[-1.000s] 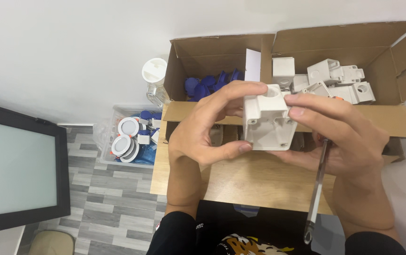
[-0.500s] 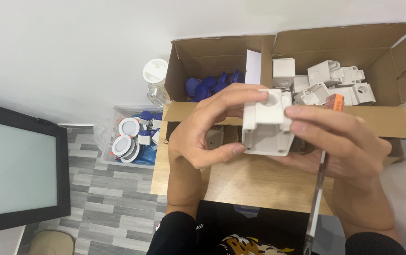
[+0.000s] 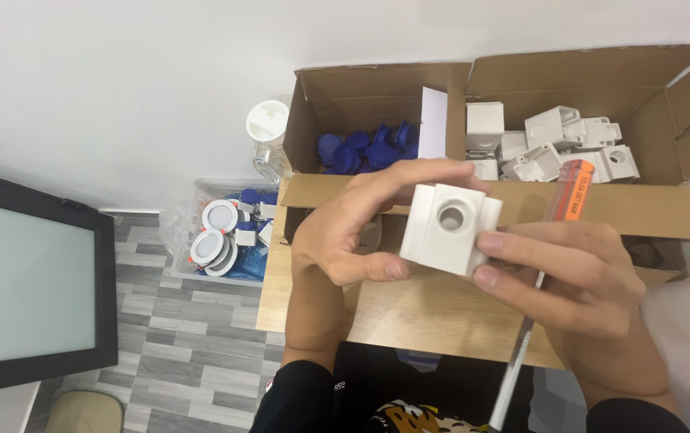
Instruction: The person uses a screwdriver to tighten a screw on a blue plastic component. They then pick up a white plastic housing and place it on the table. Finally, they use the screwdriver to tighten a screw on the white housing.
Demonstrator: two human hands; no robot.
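Both of my hands hold a white plastic block [image 3: 447, 227] with a round hole in its upper face, above the wooden table [image 3: 433, 309]. My left hand [image 3: 353, 228] grips its left side, thumb underneath and fingers over the top. My right hand [image 3: 573, 277] pinches its right side with the fingertips and also holds a screwdriver [image 3: 549, 265] with an orange handle, its metal shaft pointing down toward me.
An open cardboard box [image 3: 521, 96] at the table's back holds blue caps [image 3: 365, 148] on the left and several white plastic housings [image 3: 557, 144] on the right. A clear bin [image 3: 228, 232] of round lamp parts sits on the floor. A dark-framed panel [image 3: 28, 281] stands at left.
The block has been turned so its round hole now faces up toward the camera. The screwdriver's orange handle has come into view above my right hand.
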